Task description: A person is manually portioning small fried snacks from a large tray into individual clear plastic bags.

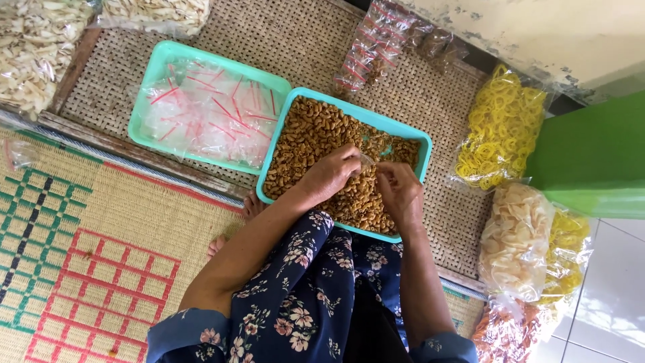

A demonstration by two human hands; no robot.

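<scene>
Both hands are held over the right tray, a teal tray filled with brown snacks. The left hand is curled, its fingertips pinched on the edge of a small clear bag. The right hand is likewise closed in a pinch, and the same bag is gripped by it from the opposite side. The bag is held just above the snacks, near the tray's right half, between the two hands. How full the bag is cannot be told.

A second teal tray is placed just to the left, touching the first at one corner. It is loaded with empty clear bags with red strips. Both trays are set on a woven mat.

Far right of the trays, a bag of yellow rings is laid on the mat. Nearer, a bag of pale crackers is seen. Sealed small packets lie at the far edge. A bag of white chips is located at far left.
</scene>
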